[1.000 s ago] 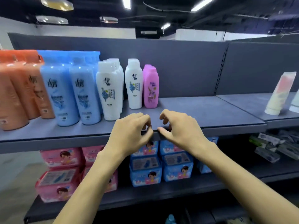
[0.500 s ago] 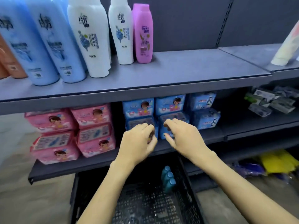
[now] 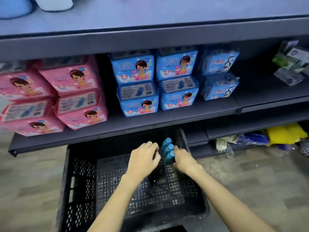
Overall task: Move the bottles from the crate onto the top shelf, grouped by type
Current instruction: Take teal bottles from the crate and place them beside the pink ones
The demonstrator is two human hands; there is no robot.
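crate [image 3: 80, 181]: black mesh plastic, on the floor [image 3: 250, 181]. its far edge sits under the front edge of the middle shelf [image 3: 167, 118]. both forearms come in over the near edge.

bottles [image 3: 169, 148]: three, blue, upright. they stand in a tight row in the crate, toward its far right corner, just inside the right wall. only the caps and shoulders show.

left hand [image 3: 143, 159]: just left of the row, knuckles up, fingers loosely curled. a dark gap shows between it and the bottles, so it holds nothing.

right hand [image 3: 184, 160]: just right of the row, fingertips against the side of the bottles, thumb low by the nearest one. cannot tell whether it has a grasp or only touches.

room: bare mesh floor runs from the hands to the crate's left and near walls. overhead, the middle shelf's front edge hangs close above the far end of the crate.

top shelf [image 3: 167, 14]: grey board along the top of the view. two pale blue bottle bases [image 3: 55, 4] show at its left end, and bare board runs from there to the right edge.

middle shelf count: four pink packs [image 3: 71, 77] at the left in two stacks of two. six blue packs [image 3: 137, 67] sit in the centre in three stacks of two. some green and grey packets [image 3: 291, 66] lie at the far right, too blurred to count.

under the bottom shelf [image 3: 242, 129], right of the crate: yellow packets [image 3: 284, 133], blurred.
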